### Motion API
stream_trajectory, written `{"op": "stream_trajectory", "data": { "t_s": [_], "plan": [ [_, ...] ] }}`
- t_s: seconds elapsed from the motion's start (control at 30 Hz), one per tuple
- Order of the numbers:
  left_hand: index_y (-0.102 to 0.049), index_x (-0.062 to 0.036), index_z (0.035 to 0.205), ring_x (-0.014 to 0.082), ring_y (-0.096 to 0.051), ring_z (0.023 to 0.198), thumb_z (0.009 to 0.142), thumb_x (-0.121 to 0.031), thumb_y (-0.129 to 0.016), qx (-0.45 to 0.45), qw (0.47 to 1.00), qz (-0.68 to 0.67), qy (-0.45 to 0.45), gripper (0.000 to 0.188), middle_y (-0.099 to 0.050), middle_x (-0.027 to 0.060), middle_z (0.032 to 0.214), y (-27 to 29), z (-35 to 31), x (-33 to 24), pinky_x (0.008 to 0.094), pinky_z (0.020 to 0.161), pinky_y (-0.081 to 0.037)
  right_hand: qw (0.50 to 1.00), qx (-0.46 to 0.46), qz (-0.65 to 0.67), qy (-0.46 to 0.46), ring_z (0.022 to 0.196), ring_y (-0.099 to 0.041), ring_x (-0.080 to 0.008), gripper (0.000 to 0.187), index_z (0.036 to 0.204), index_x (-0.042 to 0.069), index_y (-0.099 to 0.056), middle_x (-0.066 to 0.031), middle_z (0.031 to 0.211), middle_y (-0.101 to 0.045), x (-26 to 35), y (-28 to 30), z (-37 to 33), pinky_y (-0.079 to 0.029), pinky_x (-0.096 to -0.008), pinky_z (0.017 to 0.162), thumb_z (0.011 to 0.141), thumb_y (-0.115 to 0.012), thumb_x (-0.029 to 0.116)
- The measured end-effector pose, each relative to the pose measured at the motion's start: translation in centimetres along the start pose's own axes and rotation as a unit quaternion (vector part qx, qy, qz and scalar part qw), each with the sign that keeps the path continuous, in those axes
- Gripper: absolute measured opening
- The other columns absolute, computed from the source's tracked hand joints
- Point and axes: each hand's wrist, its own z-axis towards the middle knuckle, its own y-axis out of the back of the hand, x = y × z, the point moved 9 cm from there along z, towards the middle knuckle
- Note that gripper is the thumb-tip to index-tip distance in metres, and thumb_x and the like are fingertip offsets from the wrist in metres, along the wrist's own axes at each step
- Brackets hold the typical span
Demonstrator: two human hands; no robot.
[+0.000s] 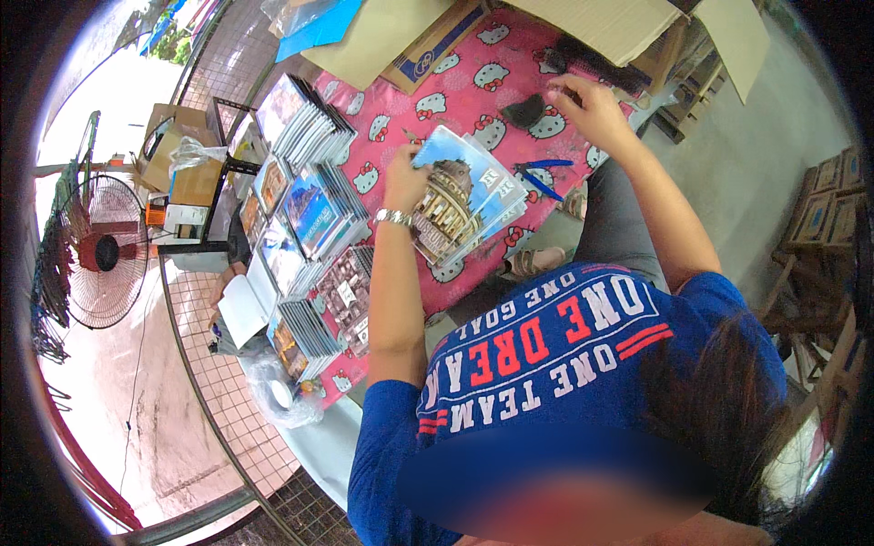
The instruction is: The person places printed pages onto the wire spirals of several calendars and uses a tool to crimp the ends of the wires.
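Note:
My left hand (407,177), with a metal watch at the wrist, is closed on the left edge of a few overlapping booklets (446,205). Their glossy front shows a pale stone building under blue sky. They are slightly fanned out above the pink tablecloth (369,177). My right hand (587,111) is raised above the table's right part, fingers bent and apart, with nothing visible in them. Close to its fingertips lies a small dark piece (523,112) whose kind I cannot make out. Blue-handled pliers (546,177) lie right of the booklets.
Several stacks of picture booklets (319,214) stand along the table's left side. Cardboard sheets (592,27) and a dark mesh-like item (596,68) are at the far side. A standing fan (105,250) and an open carton (182,159) are at left; brown cartons (819,205) are piled at right.

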Motion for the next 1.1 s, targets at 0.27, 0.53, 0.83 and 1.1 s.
{"op": "stream_trajectory", "data": {
  "t_s": [0.27, 0.53, 0.83, 1.1],
  "plan": [
    [-0.059, -0.0088, 0.109, 0.0298, -0.058, 0.098, 0.074, -0.001, -0.059, -0.031, 0.977, 0.169, -0.127, 0.035, -0.063, 0.0098, 0.097, 7.0, -6.4, -13.5, 0.0434, 0.092, -0.04, 0.978, -0.009, 0.208, 0.024, 0.116, -0.054, -0.0317, 0.033, 0.125, 0.003, -0.055, -0.0186, 0.122, -0.056, 6.4, -4.9, -5.9, -0.042, -0.0376, 0.097, 0.096, -0.052, 0.019],
    [-0.059, -0.0081, 0.107, 0.0278, -0.054, 0.102, 0.078, -0.008, -0.057, -0.121, 0.953, 0.194, -0.197, 0.029, -0.06, 0.0102, 0.101, 4.8, -7.8, -15.7, 0.0467, 0.098, -0.031, 0.954, 0.085, 0.268, 0.103, 0.136, -0.036, -0.0323, 0.054, 0.143, -0.002, -0.034, -0.0244, 0.144, -0.038, 11.1, -11.7, -9.6, -0.027, -0.0364, 0.112, 0.102, -0.04, 0.033],
    [-0.059, -0.0065, 0.104, 0.0305, -0.053, 0.099, 0.08, -0.013, -0.06, -0.048, 0.957, 0.127, -0.256, 0.025, -0.059, 0.0117, 0.099, 4.4, -4.7, -15.6, 0.0449, 0.096, -0.033, 0.976, 0.057, 0.174, 0.121, 0.094, -0.063, -0.0331, 0.027, 0.113, 0.006, -0.065, -0.0166, 0.1, -0.065, 9.4, -6.0, -2.4, -0.049, -0.0402, 0.082, 0.094, -0.055, 0.022],
    [-0.06, -0.007, 0.103, 0.029, -0.053, 0.099, 0.084, -0.016, -0.06, -0.072, 0.959, 0.116, -0.247, 0.021, -0.06, 0.0107, 0.098, 4.8, -6.1, -16.2, 0.0425, 0.095, -0.033, 0.97, 0.06, 0.108, 0.21, 0.09, -0.061, -0.0284, 0.024, 0.105, 0.006, -0.067, -0.0106, 0.098, -0.059, 11.0, -5.4, -2.6, -0.05, -0.0367, 0.078, 0.081, -0.066, 0.002]
  ]
}}
